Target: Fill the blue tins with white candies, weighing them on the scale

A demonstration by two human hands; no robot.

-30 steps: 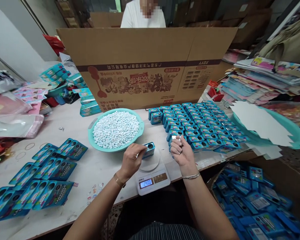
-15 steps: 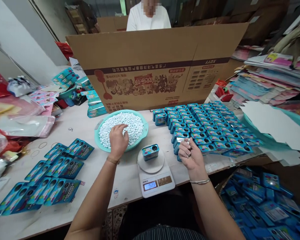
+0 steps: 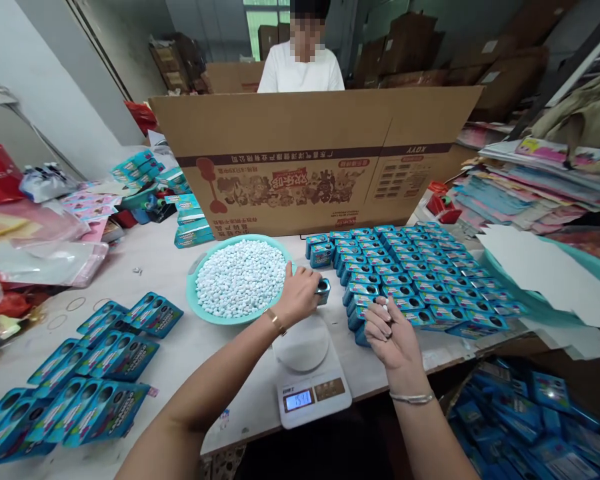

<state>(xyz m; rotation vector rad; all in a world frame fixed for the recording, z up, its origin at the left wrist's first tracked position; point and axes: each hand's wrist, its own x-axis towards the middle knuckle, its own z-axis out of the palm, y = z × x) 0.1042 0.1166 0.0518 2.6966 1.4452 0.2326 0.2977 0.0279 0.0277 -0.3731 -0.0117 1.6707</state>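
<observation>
Gripping a small teal tin (image 3: 323, 291) near the centre of the frame, the left hand (image 3: 300, 293) closes its fingers around the little box, holding it just above the tabletop (image 3: 150, 267) between the basin and the rows of tins. The tin is a rounded rectangle of glossy printed metal with a dark oval window on its face. Right of centre, the right hand (image 3: 391, 328) is curled narrow, palm up, pinching something small and pale at its fingertips; what it is cannot be told. It hovers at the near edge of the packed tins (image 3: 410, 273), a tight grid of identical shiny teal boxes in the middle right.

Just left of the held tin sits a round mint-green plastic basin (image 3: 194, 293), heaped with small white-blue pellets (image 3: 240, 277), matte and pebble-like. Below both hands, at lower centre, stands a white digital scale (image 3: 325, 387) with a smooth circular platter, bare, and a lit display. Flat teal cardboard sleeves (image 3: 95, 373) with oval cut-outs fan across the lower left. A tall brown corrugated carton (image 3: 320, 147), printed with cartoon figures, stands across the middle of the frame. Behind it, at top centre, a person in a white shirt (image 3: 300, 73) faces this way. Stacked paper sheets (image 3: 530, 187) fill the right.
</observation>
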